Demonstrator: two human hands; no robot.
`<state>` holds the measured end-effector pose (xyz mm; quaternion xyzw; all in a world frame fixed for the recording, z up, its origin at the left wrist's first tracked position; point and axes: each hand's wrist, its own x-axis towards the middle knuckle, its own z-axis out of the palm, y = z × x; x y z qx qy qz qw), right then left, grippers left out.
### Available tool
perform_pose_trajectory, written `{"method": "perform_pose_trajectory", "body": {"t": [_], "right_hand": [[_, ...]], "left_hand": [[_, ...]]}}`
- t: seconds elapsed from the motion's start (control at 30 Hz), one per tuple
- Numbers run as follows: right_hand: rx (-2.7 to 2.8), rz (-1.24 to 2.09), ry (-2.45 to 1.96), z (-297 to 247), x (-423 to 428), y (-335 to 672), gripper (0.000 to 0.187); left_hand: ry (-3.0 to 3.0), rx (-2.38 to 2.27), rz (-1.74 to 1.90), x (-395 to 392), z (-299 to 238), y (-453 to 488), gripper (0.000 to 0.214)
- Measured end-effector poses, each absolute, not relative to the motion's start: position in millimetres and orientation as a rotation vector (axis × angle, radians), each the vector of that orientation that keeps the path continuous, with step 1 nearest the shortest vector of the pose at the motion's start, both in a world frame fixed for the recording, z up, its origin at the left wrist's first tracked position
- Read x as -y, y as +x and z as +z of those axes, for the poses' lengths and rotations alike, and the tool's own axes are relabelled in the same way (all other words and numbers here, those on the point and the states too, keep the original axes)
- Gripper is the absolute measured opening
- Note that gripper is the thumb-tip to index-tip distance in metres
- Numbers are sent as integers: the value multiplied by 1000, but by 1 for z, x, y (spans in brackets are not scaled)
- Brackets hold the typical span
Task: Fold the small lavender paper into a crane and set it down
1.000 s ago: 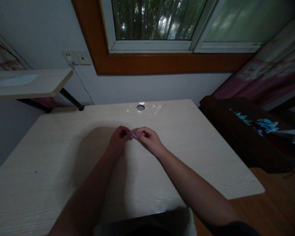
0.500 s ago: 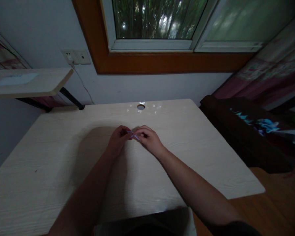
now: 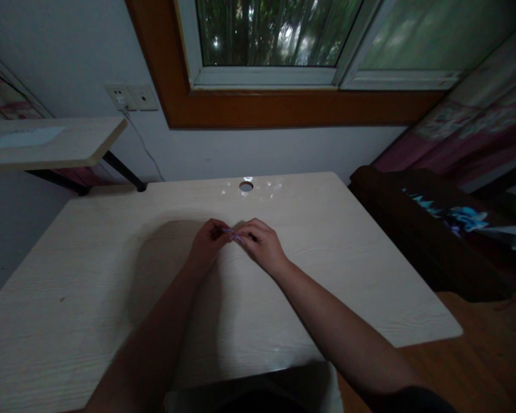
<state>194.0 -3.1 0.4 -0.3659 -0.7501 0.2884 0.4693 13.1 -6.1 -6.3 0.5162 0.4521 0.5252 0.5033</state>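
In the head view, the left hand and the right hand are close together, fingertips nearly meeting, just above or resting on the pale wood-grain desk; which of the two I cannot tell. A thin purple strip sits in the narrow space between them. The left hand is drawn nearly closed, thumb and forefinger pinching the strip's left part; the right hand is curled in the same way, its thumb and fingers pinching the right part. The strip looks crossed or twisted where the fingertips come together, though it is too small to make out its exact form. A soft shadow falls on the desk to the left of the left hand, and a small dark speck lies well apart from that hand, nearer the person. Beyond both hands, near the far edge, is a round hole ringed by small glints. Far to the left of the left hand, a raised shelf on black legs carries a sheet of paper. Well off to the right of the right hand, beside the desk, stands a dark brown piece of furniture bearing bright blue shapes.
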Motion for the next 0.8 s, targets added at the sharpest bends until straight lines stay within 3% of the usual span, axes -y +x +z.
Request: {"method": "perform_pose_trajectory", "body": {"t": [0.8], "right_hand": [[1793,699,-991,2,7,190,8]], "left_hand": [[1530,-1246,1324,11,-6,16,22]]}}
